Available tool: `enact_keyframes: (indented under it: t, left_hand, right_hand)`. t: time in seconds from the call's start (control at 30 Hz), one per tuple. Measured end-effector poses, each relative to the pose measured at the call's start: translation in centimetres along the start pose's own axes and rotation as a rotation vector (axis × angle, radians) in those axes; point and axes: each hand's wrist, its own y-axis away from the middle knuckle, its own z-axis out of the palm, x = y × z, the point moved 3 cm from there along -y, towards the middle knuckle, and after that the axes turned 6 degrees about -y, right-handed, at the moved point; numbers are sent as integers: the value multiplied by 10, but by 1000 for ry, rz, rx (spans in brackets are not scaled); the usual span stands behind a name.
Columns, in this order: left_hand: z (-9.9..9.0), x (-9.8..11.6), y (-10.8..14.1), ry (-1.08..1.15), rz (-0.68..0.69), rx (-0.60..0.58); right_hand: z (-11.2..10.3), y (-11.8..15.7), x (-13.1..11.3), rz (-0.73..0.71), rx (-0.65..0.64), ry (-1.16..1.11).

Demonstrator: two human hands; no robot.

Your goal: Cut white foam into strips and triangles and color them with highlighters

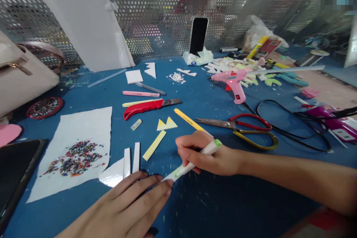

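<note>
My right hand (205, 154) grips a white marker (210, 147) with a green end, its tip low on a white strip (170, 176) that shows some green. My left hand (139, 202) lies flat with its fingers stretched out, fingertips on the near end of that strip. Just beyond my left fingers are two white strips (136, 156) and a white curved piece (114, 173). A yellow strip (154, 145), a yellow zigzag piece (166, 123) and a green cap (136, 124) lie further off. An orange marker (192, 122) lies behind my right hand.
A red knife (143, 108) lies with its blade out. To the right are scissors (237, 123), a pink glue gun (232, 81) and cables. White paper (92, 126) with glittery bits, a dark tablet (19, 171) and a bag (22, 70) are left. A phone (199, 35) stands behind.
</note>
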Motion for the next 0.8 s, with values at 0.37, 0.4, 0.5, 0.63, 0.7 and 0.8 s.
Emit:
enact_keyframes:
  t: [0.37,0.4,0.5,0.63,0.7,0.8]
  left_hand:
    - [-8,-2,-5,-33,31,-82]
    - [-7,-1,-3,-28,20,-79]
    - [-5,2,-1,-20,6,-80]
    - [-6,3,-3,-29,2,-85]
    - [-7,3,-4,-36,-10,-76]
    - [-10,2,-5,-46,1,-91]
  right_hand:
    - [1,-2,4,-1,-24,-45]
    - [1,-1,4,5,-30,-69]
    - [0,-1,4,1,-17,-106]
    - [0,-1,4,-2,-65,-107]
    - [1,-1,4,1,-88,-121]
    - [0,-2,4,2,-81,-119]
